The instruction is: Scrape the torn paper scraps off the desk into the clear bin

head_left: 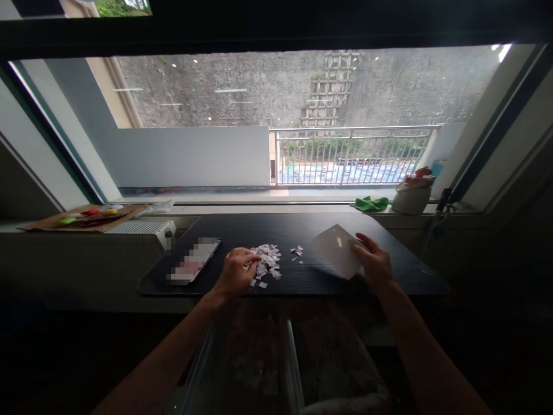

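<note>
A heap of small torn or cut paper scraps (268, 262) lies on the dark table (302, 227). At its left edge is my left hand (237, 270), with fingers curled and thumb and forefinger close together over the scraps. What they pinch, if anything, is too small to tell. My right hand (377, 262) grips a pale, shiny rectangular sheet (338, 251) by its right side and holds it tilted over the table. Between the heap and the sheet sits a smaller cluster of scraps (297, 251).
A phone (194, 262), its screen blurred out, lies on the table's left. Along the sill are a green cloth (370, 203) and a white container (410, 199). A brown board with colourful items (90, 216) rests by the radiator (142, 227). Below the table is a clear bin (290, 357).
</note>
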The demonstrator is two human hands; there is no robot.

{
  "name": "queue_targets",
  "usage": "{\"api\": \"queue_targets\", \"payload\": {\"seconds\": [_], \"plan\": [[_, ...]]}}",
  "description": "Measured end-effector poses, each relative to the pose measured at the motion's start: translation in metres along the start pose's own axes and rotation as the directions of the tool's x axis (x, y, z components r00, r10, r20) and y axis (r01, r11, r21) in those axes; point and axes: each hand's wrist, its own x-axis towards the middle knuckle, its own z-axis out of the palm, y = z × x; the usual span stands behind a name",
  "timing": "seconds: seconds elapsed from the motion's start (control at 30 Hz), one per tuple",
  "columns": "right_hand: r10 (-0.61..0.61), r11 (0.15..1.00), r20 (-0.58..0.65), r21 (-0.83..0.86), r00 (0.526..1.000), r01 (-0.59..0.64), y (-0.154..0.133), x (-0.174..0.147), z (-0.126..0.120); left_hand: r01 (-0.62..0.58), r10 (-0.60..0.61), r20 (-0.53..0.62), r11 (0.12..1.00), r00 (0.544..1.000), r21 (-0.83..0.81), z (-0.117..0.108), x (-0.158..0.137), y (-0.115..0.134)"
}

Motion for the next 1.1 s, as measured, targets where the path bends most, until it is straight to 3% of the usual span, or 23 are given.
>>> {"api": "queue_targets", "payload": {"seconds": [0.07, 0.1, 0.2, 0.33, 0.43, 0.7, 0.83, 0.93, 1.1], "plan": [[-0.005, 0.999, 0.066, 0.044, 0.998, 0.002, -0.013, -0.004, 0.002, -0.012, 0.010, -0.065, 1.000, 0.998, -0.023, -0.001, -0.011, -0.007], [-0.017, 0.999, 0.161, 0.047, 0.987, 0.010, -0.021, -0.008, 0.005, -0.029, 0.026, -0.088, 0.999, 0.996, -0.034, -0.002, -0.016, -0.009], [-0.121, 0.988, 0.416, -0.039, 0.901, 0.151, -0.047, -0.025, 0.020, -0.072, 0.064, -0.133, 0.996, 0.989, -0.058, -0.001, -0.027, -0.011], [-0.279, 0.918, 0.567, -0.078, 0.775, 0.388, -0.067, -0.046, 0.037, -0.073, 0.054, -0.168, 0.991, 0.984, -0.110, 0.000, -0.030, -0.009], [-0.288, 0.882, 0.632, -0.116, 0.719, 0.456, -0.067, -0.054, 0.037, -0.076, 0.052, -0.164, 0.986, 0.985, -0.146, 0.000, -0.028, -0.008], [-0.319, 0.784, 0.611, -0.259, 0.724, 0.564, -0.066, -0.065, 0.033, -0.054, 0.033, -0.129, 0.985, 0.991, -0.162, -0.001, -0.027, -0.004], [-0.337, 0.727, 0.632, -0.295, 0.697, 0.619, -0.068, -0.069, 0.029, -0.071, 0.050, -0.132, 0.986, 0.990, -0.154, 0.000, -0.027, -0.004], [-0.339, 0.738, 0.638, -0.276, 0.691, 0.616, -0.068, -0.071, 0.025, -0.076, 0.057, -0.128, 0.987, 0.990, -0.144, 0.000, -0.027, -0.004], [-0.300, 0.759, 0.612, -0.312, 0.732, 0.572, -0.069, -0.074, 0.023, -0.087, 0.070, -0.127, 0.986, 0.989, -0.140, 0.000, -0.027, -0.004]]}}
